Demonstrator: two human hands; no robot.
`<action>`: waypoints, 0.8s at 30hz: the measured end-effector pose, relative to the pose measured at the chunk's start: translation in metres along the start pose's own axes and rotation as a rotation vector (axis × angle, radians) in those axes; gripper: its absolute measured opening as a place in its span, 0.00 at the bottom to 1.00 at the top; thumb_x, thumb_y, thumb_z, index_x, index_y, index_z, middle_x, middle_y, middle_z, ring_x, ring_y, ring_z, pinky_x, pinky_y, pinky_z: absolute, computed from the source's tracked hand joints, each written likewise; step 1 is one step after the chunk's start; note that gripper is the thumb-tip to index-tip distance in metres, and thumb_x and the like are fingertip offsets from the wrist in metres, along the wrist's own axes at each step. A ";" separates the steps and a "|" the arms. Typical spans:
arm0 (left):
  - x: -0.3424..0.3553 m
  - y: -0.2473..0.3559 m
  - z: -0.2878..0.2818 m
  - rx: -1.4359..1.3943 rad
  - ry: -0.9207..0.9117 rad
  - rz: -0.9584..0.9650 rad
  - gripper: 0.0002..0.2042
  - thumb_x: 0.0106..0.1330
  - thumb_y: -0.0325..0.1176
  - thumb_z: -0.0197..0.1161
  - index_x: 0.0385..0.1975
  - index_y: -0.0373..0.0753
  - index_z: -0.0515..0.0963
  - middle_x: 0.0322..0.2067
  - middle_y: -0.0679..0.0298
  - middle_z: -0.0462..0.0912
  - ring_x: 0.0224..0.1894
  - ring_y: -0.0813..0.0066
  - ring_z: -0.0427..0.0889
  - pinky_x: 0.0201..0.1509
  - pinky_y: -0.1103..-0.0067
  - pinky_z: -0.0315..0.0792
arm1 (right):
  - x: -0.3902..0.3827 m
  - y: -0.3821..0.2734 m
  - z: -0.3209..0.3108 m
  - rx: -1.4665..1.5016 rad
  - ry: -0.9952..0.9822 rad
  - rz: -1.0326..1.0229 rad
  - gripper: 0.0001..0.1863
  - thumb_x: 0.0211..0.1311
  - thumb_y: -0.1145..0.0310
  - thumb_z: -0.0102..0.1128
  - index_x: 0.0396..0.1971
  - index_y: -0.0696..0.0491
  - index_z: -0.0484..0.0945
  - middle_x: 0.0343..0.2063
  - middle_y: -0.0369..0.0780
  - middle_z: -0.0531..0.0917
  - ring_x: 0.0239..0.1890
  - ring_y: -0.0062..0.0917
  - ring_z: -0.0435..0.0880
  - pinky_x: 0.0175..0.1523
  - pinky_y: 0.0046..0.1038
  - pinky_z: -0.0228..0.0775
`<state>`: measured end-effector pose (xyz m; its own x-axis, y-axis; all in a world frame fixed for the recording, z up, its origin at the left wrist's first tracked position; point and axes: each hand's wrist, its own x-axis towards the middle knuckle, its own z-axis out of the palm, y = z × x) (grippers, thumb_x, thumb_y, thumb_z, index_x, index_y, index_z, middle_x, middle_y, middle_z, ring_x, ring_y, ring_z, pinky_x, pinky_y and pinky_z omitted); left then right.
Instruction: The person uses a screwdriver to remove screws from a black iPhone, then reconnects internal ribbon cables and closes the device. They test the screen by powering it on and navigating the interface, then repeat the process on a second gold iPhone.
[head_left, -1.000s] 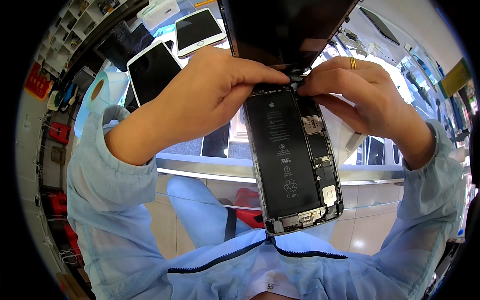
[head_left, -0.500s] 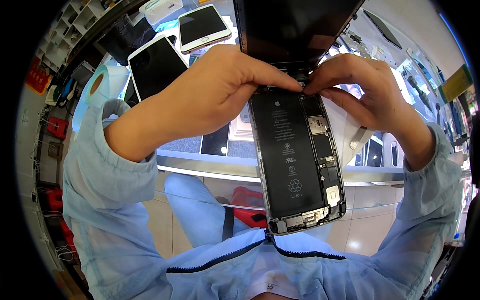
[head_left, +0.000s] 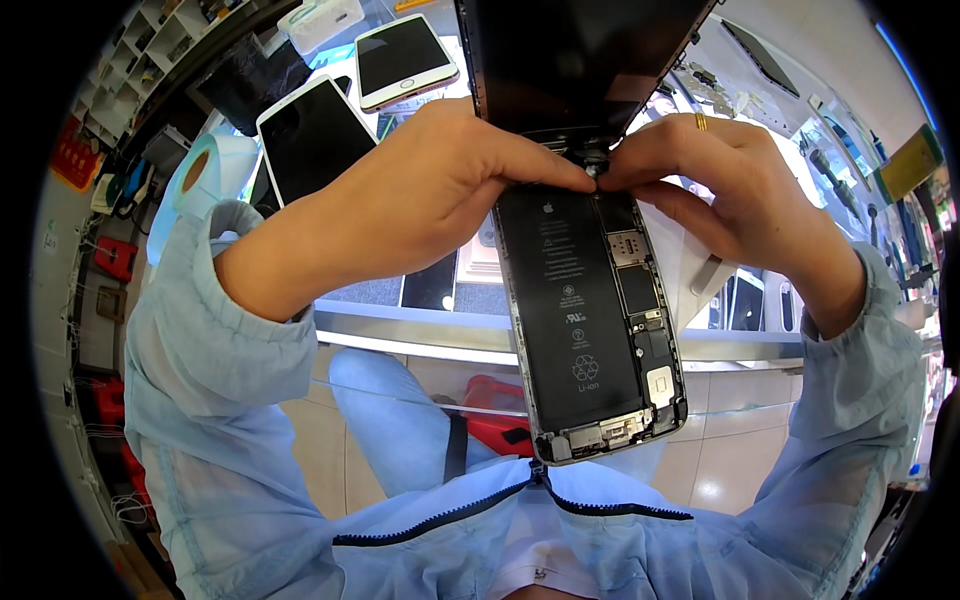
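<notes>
An opened smartphone [head_left: 655, 345] hangs over the table's front edge, its black battery [head_left: 565, 300] and inner parts bared. Its dark screen [head_left: 585, 65] is raised at the far end, joined there to the body near the flex cables [head_left: 583, 155]. My left hand [head_left: 435, 185] grips the phone's upper left side, index fingertip pressing at the top by the cables. From the other side my right hand [head_left: 725, 185], with a gold ring, is closed at the same spot. Its index fingertip almost meets the left one. Whatever lies under the two fingertips is hidden.
Two white phones, one nearer [head_left: 315, 135] and one farther [head_left: 405, 60], lie to the left on the glass-topped table [head_left: 420, 330]. Beside them stands a roll of pale film [head_left: 200, 170]. Tools [head_left: 835, 180] and small parts are spread at the right.
The phone and both hands have shifted slightly left. My right hand has turned a little, bringing its ring into view. Both index fingertips stay at the phone's top edge.
</notes>
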<state>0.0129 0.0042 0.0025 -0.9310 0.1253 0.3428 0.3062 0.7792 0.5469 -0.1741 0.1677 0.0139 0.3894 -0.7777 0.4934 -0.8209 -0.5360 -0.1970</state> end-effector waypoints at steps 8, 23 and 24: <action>0.003 0.003 0.001 0.139 0.032 0.040 0.17 0.57 0.14 0.48 0.41 0.36 0.80 0.39 0.56 0.82 0.44 0.63 0.81 0.51 0.76 0.71 | -0.003 -0.010 0.001 -0.096 0.013 0.046 0.12 0.47 0.80 0.63 0.34 0.56 0.77 0.32 0.40 0.81 0.33 0.32 0.83 0.36 0.28 0.74; 0.000 -0.001 0.005 0.185 0.076 0.095 0.20 0.53 0.12 0.48 0.42 0.37 0.80 0.38 0.56 0.83 0.43 0.61 0.81 0.49 0.77 0.73 | -0.007 -0.012 0.002 -0.071 0.186 0.111 0.11 0.51 0.83 0.60 0.36 0.58 0.75 0.32 0.40 0.82 0.33 0.32 0.84 0.36 0.26 0.76; -0.001 -0.001 0.004 0.164 0.071 0.076 0.21 0.52 0.12 0.48 0.42 0.37 0.80 0.39 0.56 0.82 0.43 0.61 0.81 0.49 0.77 0.73 | -0.006 -0.011 0.001 -0.063 0.234 0.158 0.10 0.51 0.84 0.59 0.35 0.58 0.76 0.33 0.39 0.83 0.33 0.27 0.85 0.36 0.23 0.76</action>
<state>0.0123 0.0055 -0.0015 -0.8883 0.1481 0.4346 0.3330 0.8596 0.3875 -0.1667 0.1780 0.0127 0.1533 -0.7493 0.6443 -0.8910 -0.3868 -0.2378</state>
